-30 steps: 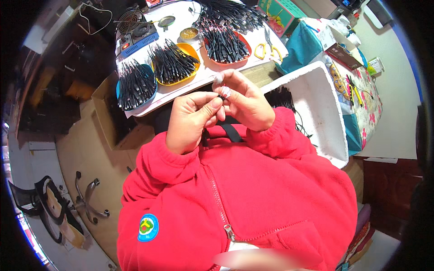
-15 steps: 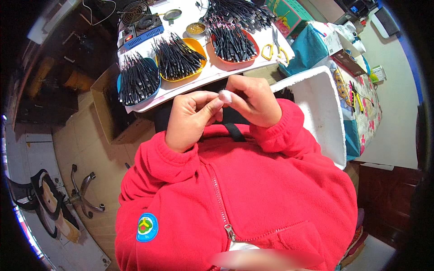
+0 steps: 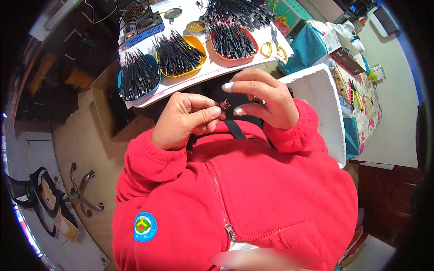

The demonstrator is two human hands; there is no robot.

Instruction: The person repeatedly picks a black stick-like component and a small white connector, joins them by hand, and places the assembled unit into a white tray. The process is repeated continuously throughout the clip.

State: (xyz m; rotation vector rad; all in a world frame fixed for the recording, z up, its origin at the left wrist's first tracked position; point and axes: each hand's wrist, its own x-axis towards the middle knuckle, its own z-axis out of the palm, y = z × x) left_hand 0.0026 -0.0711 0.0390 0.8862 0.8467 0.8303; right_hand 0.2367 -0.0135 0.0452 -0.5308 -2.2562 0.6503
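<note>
My left hand (image 3: pixel 185 117) pinches a few thin wires (image 3: pixel 224 105) between thumb and forefinger. Their reddish, frayed-looking ends stick out past the fingertips, while the rest is hidden in the hand. To the right and slightly apart, my right hand (image 3: pixel 266 97) is open, thumb and fingers spread, with white coverings on the thumb and a fingertip. Beyond the hands, bundles of short black cables with plugs fill a blue bowl (image 3: pixel 157 86), a yellow bowl (image 3: pixel 202 43) and a red bowl (image 3: pixel 256 50) along the table's near side.
On the white table (image 3: pixel 217 67) are a pile of black cables (image 3: pixel 239 13), yellow-handled scissors (image 3: pixel 275 45), a small round tin (image 3: pixel 195 28) and a blue-sided heating device (image 3: pixel 143 36). A white foam box (image 3: pixel 337 113) stands right, a cardboard box (image 3: pixel 106 108) left.
My right hand has let go at the left fingertips and moved right, its fingers opening. My left hand has shifted slightly left, and the reddish wire ends now show.
</note>
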